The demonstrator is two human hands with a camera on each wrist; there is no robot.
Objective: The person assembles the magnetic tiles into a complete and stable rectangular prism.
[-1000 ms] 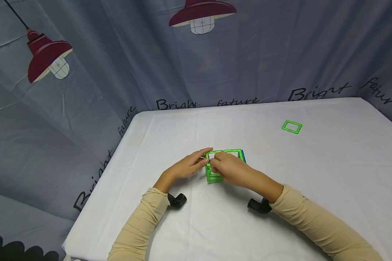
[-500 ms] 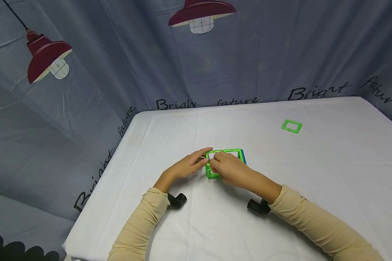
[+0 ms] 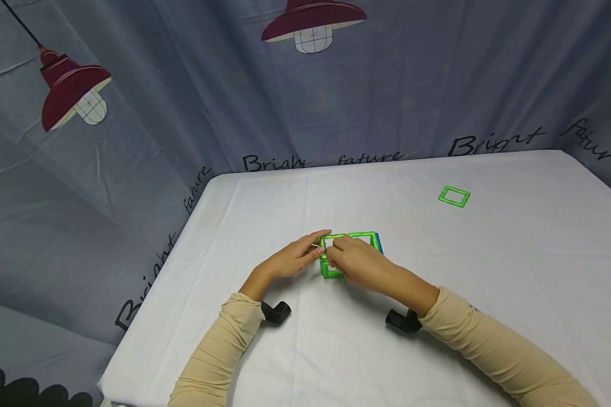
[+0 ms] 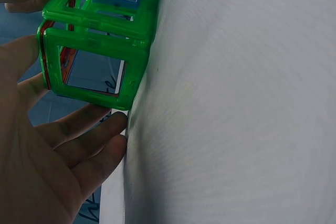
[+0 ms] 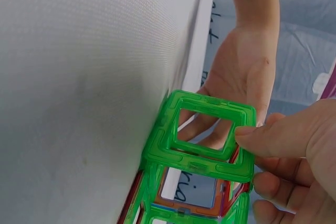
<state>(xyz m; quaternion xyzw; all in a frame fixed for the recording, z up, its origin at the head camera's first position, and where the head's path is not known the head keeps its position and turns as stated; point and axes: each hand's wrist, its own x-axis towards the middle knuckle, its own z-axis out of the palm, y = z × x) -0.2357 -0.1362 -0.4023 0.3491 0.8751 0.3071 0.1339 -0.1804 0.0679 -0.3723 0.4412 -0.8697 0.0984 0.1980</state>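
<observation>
A small box-like structure of magnetic tiles (image 3: 362, 234) stands on the white table, green on top with a blue edge at its right; red and orange tiles show within it in the wrist views. My right hand (image 3: 361, 263) pinches the edge of a green square magnetic tile (image 5: 197, 165) at its near side, thumb on the frame and fingers behind. My left hand (image 3: 292, 259) stands at the structure's left side with fingers mostly straight. Its thumb and fingertips touch the left edge. The right hand hides part of the structure's middle in the head view.
A loose green square tile (image 3: 457, 190) lies farther back to the right on the white tablecloth (image 3: 514, 254). A black curved piece shows at the left wrist (image 3: 276, 313), another at the right wrist (image 3: 403, 322). A grey printed curtain (image 3: 412, 96) hangs behind the table.
The lower edge of the green tile in my right hand has moved up and in against the structure, then stayed put. My left hand has not visibly moved.
</observation>
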